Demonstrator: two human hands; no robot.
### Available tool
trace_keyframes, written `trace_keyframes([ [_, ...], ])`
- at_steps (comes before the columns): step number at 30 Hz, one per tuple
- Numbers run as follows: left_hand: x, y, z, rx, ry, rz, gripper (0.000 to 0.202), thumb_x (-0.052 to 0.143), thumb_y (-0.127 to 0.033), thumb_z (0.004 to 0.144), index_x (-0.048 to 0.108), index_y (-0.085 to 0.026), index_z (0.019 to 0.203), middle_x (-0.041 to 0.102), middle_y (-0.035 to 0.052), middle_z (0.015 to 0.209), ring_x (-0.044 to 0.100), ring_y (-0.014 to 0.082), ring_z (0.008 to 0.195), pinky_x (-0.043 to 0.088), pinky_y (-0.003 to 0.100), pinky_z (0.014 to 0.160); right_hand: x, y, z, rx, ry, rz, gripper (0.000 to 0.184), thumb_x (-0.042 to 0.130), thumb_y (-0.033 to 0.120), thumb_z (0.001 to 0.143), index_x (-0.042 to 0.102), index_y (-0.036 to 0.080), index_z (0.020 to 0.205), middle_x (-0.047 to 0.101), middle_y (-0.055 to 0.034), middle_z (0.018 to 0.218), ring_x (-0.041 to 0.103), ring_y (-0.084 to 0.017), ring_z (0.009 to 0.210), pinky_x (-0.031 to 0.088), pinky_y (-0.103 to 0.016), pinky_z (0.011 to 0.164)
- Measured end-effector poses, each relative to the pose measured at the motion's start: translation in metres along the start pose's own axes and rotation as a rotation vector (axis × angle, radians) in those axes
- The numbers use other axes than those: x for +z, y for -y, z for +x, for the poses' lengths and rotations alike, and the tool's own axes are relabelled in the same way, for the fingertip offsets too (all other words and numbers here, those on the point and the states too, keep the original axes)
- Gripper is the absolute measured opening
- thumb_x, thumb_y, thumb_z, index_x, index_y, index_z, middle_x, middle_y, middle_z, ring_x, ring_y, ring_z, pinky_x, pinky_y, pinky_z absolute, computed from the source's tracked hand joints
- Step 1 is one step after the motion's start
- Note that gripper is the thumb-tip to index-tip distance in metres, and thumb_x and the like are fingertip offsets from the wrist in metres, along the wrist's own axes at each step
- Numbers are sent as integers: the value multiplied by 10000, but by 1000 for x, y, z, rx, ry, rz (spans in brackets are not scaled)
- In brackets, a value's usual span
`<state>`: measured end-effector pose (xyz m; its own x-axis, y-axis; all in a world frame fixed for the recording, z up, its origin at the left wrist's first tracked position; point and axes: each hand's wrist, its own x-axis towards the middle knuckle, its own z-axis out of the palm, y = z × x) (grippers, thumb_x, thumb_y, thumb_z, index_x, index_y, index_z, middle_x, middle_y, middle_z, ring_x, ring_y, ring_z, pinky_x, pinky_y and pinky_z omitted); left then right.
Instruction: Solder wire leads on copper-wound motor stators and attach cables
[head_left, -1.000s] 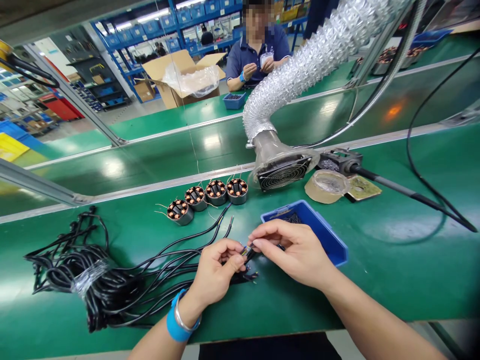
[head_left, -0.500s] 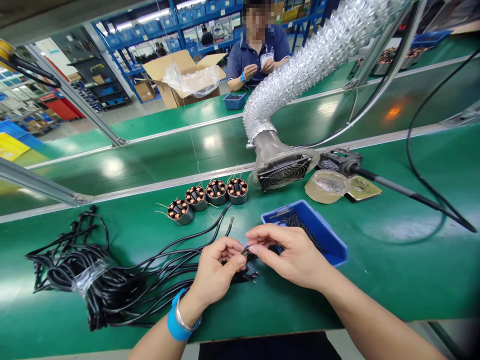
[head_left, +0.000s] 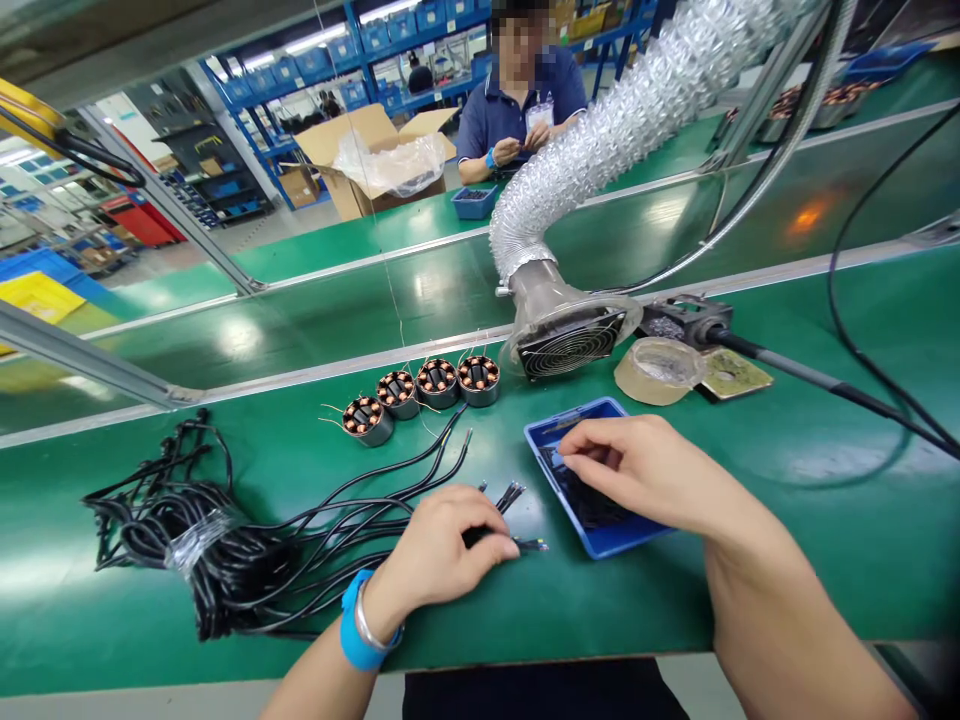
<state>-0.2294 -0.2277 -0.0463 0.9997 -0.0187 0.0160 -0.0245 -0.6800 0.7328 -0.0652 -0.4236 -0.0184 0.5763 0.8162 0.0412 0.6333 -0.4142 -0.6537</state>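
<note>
My left hand [head_left: 454, 545] is closed around black cables [head_left: 367, 510] near their stripped ends [head_left: 512, 492], which stick out past the thumb with small coloured wires. Over the blue bin [head_left: 609, 548], my right hand [head_left: 645, 470] has its thumb and index fingertip together; whatever lies between them is too small to make out. Thin black pieces [head_left: 592, 500], like short tubing, fill the bin's floor. The cables run left to a coiled bundle [head_left: 232, 560] tied with clear plastic.
Several copper-wound stators [head_left: 437, 383] stand in a row behind the cables. A fume extractor fan [head_left: 574, 345] hangs from a silver duct [head_left: 585, 160]. Right of it are a tape roll [head_left: 660, 370] and a soldering iron [head_left: 810, 375] in its holder. A co-worker [head_left: 521, 100] sits opposite.
My right hand has moved away from my left, right and up to the blue bin. My left hand has lowered onto the cable ends. The bin has tilted round slightly.
</note>
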Motion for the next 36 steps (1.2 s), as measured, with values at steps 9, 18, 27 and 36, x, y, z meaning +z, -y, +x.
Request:
trace_keyframes([
  [9, 7, 33, 23, -240, -238, 501, 233, 584, -184, 872, 627, -144, 1098, 660, 94, 909, 602, 272, 914, 475, 419, 858, 32, -7, 17, 100, 254, -472, 198, 545, 105, 813, 691, 108, 946, 719, -169, 980, 695, -317, 919, 493, -351, 754],
  [18, -3, 24, 8, -256, -145, -268, 195, 528, -251, 884, 629, -175, 1033, 580, 43, 941, 596, 117, 644, 480, 249, 595, 17, -14, 10, 80, 164, -401, 222, 469, 117, 883, 675, 170, 946, 707, -98, 1015, 671, -239, 936, 454, -308, 802],
  [27, 1, 18, 6, -381, -140, -682, 280, 685, -392, 810, 625, -140, 917, 691, 44, 748, 606, 114, 604, 466, 209, 556, 18, -3, 6, -51, -196, 182, 93, 541, 255, 898, 608, 211, 852, 670, 0, 759, 627, -152, 660, 479, -263, 639],
  [36, 1, 15, 3, -332, -147, -728, 261, 734, -376, 777, 658, -149, 880, 649, 12, 690, 602, 121, 615, 464, 210, 577, 60, 34, 8, -175, -252, 511, 52, 617, 182, 852, 636, 209, 892, 696, 15, 813, 648, -108, 702, 521, -200, 665],
])
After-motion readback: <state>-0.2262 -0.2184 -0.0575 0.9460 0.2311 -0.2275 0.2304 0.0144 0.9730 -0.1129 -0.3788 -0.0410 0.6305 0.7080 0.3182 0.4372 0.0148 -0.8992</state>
